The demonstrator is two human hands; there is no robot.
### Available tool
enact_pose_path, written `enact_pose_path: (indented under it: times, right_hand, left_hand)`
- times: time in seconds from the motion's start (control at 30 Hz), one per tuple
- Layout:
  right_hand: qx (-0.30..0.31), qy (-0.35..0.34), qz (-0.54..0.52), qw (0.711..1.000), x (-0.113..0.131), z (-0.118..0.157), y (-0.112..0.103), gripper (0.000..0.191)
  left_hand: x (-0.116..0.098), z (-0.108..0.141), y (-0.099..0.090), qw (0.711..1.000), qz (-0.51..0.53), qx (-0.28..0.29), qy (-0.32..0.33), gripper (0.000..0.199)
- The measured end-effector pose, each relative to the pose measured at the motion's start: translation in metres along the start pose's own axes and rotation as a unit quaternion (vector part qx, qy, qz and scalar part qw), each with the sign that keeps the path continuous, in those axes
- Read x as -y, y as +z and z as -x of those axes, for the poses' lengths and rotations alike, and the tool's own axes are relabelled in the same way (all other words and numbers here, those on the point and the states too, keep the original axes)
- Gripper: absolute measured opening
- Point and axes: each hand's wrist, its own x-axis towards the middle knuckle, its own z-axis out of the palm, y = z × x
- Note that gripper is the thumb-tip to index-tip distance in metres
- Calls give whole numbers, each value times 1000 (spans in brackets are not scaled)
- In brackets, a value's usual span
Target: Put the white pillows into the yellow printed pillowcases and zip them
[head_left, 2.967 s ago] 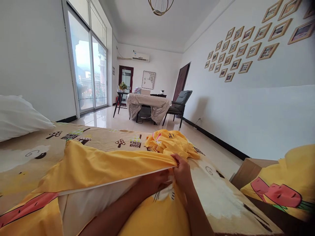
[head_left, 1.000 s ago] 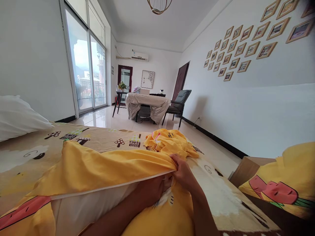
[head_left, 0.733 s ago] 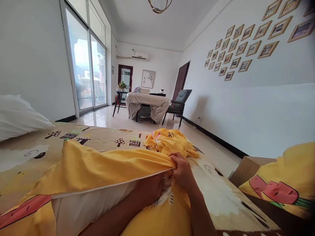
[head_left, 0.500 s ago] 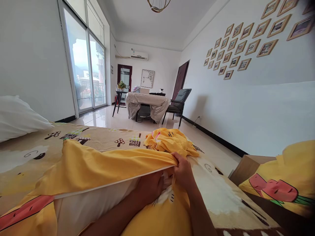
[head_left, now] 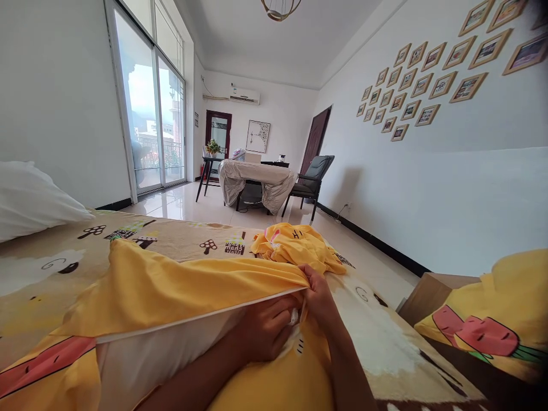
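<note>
A yellow pillowcase [head_left: 171,285] with a white edge lies open over a white pillow [head_left: 171,345] on the bed. My right hand [head_left: 317,294] pinches the case's edge at its right end. Just left of it, my left hand [head_left: 268,328] is closed inside the opening, with a bit of white fabric showing at its fingers. Yellow cloth with small black lines [head_left: 278,382] bulges below both hands. A crumpled yellow cloth [head_left: 299,245] rests beyond them.
The bed has a patterned beige blanket [head_left: 171,231]. A white pillow [head_left: 38,202] lies at the far left. At the right, a yellow pillow [head_left: 483,325] sits on a cardboard box [head_left: 422,294]. A covered table [head_left: 259,171] and a black chair [head_left: 314,177] stand beyond.
My left hand has shifted slightly and turned, its fingers now more curled and visible at the opening. My right hand keeps its hold on the edge. The view has tilted slightly.
</note>
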Motion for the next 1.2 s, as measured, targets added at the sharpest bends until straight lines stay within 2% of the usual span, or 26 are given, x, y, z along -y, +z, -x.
enact_pose_path:
  times: [0.17, 0.3, 0.43, 0.53, 0.67, 0.77, 0.93, 1.1, 1.2]
  right_hand:
    - [3, 2, 21, 1000, 1, 0, -2, 21]
    - [7, -7, 46, 999, 1, 1, -3, 24]
    - [2, -6, 55, 998, -1, 0, -2, 24]
    - [-1, -9, 51, 999, -1, 0, -2, 20]
    - [3, -2, 42, 999, 0, -1, -1, 20]
    - [4, 0, 40, 999, -1, -1, -2, 22]
    - [11, 0, 42, 999, 0, -1, -2, 19]
    - [9, -3, 38, 999, 6, 1, -2, 16]
    - [9, -4, 37, 999, 7, 2, -1, 18]
  left_hand:
    - [-3, -4, 2, 996, -87, 2, -5, 27]
    - [-3, -2, 5, 995, -94, 8, -35, 25]
    - [0, -1, 7, 994, -63, 28, -87, 17]
    - [1, 0, 8, 990, -31, 45, -131, 18]
    - [0, 4, 5, 975, 69, 39, -209, 23]
    - [-1, 8, 3, 952, 189, 4, -241, 24]
    - [-2, 3, 8, 881, 324, -69, -337, 29]
    - [-3, -4, 17, 849, 342, -58, -399, 27]
    - [1, -4, 20, 819, 358, -63, -444, 29]
